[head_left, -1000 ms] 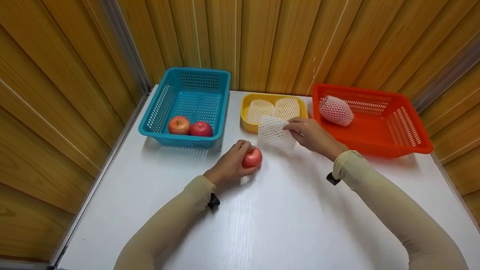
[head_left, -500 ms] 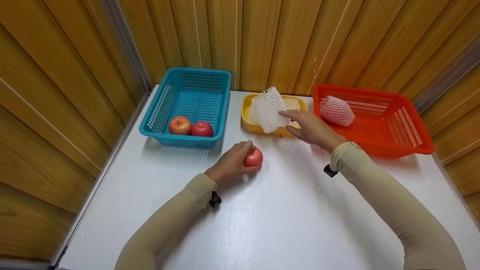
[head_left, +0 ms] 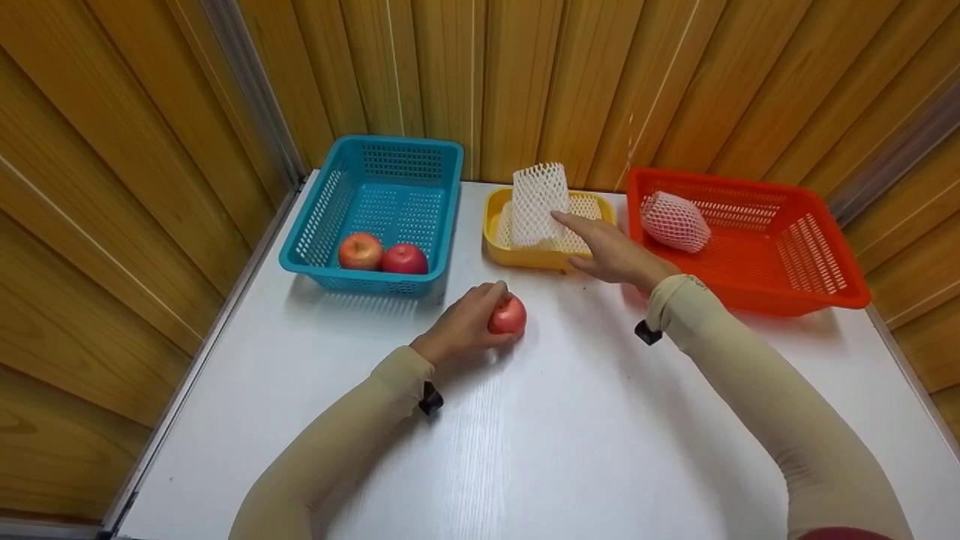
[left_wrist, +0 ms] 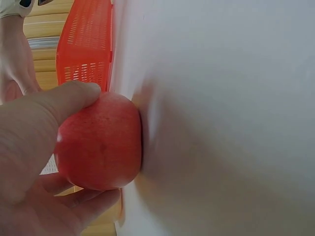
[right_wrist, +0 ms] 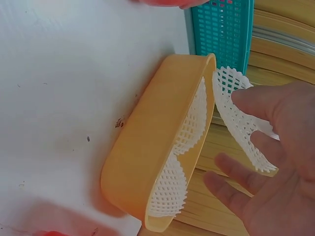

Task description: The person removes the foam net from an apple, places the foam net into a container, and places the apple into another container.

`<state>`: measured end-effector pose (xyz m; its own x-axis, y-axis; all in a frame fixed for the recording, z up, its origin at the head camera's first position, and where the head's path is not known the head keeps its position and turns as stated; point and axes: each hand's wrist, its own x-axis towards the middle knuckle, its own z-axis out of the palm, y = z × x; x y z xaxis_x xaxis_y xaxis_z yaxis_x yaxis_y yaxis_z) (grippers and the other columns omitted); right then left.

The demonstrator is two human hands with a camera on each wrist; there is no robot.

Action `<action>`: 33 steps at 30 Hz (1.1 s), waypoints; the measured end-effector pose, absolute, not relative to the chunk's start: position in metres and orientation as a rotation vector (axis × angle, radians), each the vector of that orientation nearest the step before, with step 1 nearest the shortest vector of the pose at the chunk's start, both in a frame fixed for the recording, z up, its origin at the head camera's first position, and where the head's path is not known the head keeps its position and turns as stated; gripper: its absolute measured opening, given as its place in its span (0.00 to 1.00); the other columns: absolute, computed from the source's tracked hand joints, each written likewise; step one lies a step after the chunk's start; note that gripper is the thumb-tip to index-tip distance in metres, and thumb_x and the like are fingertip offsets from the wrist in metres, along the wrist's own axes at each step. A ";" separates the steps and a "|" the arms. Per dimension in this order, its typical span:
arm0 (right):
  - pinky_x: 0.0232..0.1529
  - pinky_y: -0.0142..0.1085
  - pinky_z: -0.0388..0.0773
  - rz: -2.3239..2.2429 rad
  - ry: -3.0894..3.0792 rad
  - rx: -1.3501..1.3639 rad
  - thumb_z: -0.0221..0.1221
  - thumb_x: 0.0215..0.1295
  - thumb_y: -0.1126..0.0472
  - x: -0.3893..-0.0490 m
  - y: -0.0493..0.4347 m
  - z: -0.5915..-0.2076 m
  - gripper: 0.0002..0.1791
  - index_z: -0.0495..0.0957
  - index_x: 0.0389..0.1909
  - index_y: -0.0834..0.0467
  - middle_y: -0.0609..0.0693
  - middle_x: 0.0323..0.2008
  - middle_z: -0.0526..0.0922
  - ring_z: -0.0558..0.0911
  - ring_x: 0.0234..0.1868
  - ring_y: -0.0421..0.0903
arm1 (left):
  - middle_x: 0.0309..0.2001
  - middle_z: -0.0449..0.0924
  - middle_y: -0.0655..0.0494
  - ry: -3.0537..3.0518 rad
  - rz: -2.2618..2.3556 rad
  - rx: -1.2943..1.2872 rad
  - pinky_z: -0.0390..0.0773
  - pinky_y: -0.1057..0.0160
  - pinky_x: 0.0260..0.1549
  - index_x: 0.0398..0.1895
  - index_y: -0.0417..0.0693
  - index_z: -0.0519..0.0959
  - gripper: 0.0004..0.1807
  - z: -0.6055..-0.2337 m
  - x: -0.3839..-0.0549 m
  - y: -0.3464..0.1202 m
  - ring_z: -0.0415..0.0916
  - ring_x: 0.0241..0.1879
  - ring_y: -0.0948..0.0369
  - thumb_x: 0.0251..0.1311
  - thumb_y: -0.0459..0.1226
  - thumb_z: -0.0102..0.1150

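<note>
My left hand [head_left: 461,321] grips a red apple [head_left: 508,316] low over the white table, thumb on one side and fingers on the other in the left wrist view. Beyond it, my right hand [head_left: 615,251] has its fingers spread at the side of a white foam fruit net [head_left: 534,206]. That net leans over the yellow basket [head_left: 525,258], its mesh overlapping my thumb and fingers in the right wrist view. Two more foam nets [right_wrist: 170,189] lie inside the yellow basket.
At the back left, a blue basket [head_left: 295,244] holds two apples [head_left: 360,251]. To the right stands a red basket [head_left: 780,262] with a net-wrapped fruit [head_left: 675,221] inside. Wood-panelled walls [head_left: 525,90] border the table [head_left: 480,450].
From beside the yellow basket's front, the foam net has moved back over the basket and turned upright. My right fingers have spread from their pinch on it. The left hand keeps holding the apple.
</note>
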<state>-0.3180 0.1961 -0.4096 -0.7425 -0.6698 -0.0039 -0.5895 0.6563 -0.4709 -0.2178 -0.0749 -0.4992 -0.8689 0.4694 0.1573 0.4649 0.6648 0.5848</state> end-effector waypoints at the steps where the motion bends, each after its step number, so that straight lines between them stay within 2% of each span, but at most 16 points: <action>1: 0.76 0.56 0.55 -0.670 2.697 -1.052 0.64 0.70 0.63 -0.319 0.195 -0.410 0.44 0.53 0.81 0.56 0.57 0.79 0.59 0.61 0.77 0.59 | 0.52 0.76 0.52 2.871 0.995 0.812 0.80 0.58 0.52 0.58 0.49 0.69 0.30 -0.499 -0.218 -0.075 0.73 0.52 0.55 0.59 0.47 0.74; 11: 0.76 0.57 0.55 -0.707 2.667 -1.084 0.62 0.69 0.68 -0.330 0.185 -0.417 0.43 0.53 0.81 0.60 0.61 0.78 0.58 0.61 0.77 0.61 | 0.54 0.76 0.52 2.870 0.978 0.791 0.80 0.59 0.52 0.59 0.51 0.69 0.31 -0.498 -0.216 -0.074 0.73 0.54 0.55 0.59 0.48 0.74; 19: 0.72 0.58 0.64 -0.749 2.659 -1.079 0.61 0.70 0.68 -0.337 0.180 -0.421 0.42 0.53 0.81 0.60 0.61 0.78 0.58 0.71 0.70 0.64 | 0.54 0.76 0.53 2.860 0.983 0.775 0.80 0.59 0.52 0.59 0.52 0.69 0.30 -0.498 -0.217 -0.073 0.73 0.54 0.56 0.59 0.49 0.73; 25: 0.73 0.58 0.61 -0.738 2.644 -1.049 0.60 0.71 0.69 -0.342 0.176 -0.425 0.40 0.54 0.80 0.60 0.61 0.79 0.58 0.67 0.73 0.64 | 0.54 0.76 0.52 2.857 0.990 0.784 0.80 0.59 0.54 0.59 0.52 0.69 0.31 -0.499 -0.217 -0.074 0.73 0.54 0.56 0.59 0.48 0.74; 29: 0.75 0.57 0.57 -0.717 2.642 -1.069 0.59 0.71 0.69 -0.345 0.174 -0.429 0.38 0.57 0.79 0.62 0.62 0.77 0.61 0.64 0.75 0.62 | 0.53 0.77 0.52 2.871 0.986 0.808 0.80 0.59 0.54 0.59 0.50 0.69 0.31 -0.499 -0.217 -0.074 0.75 0.53 0.56 0.59 0.48 0.74; 33: 0.75 0.57 0.58 -0.684 2.645 -1.056 0.59 0.72 0.65 -0.346 0.173 -0.431 0.34 0.61 0.77 0.64 0.64 0.73 0.67 0.68 0.72 0.64 | 0.51 0.79 0.51 2.896 0.988 0.860 0.80 0.59 0.53 0.56 0.49 0.70 0.29 -0.500 -0.217 -0.074 0.76 0.50 0.56 0.59 0.48 0.74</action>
<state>-0.3463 0.1733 -0.4308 -0.7202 -0.6933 -0.0240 -0.5947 0.6349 -0.4931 -0.2168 -0.0737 -0.4996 -0.8530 0.4815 0.2014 0.5042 0.6605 0.5564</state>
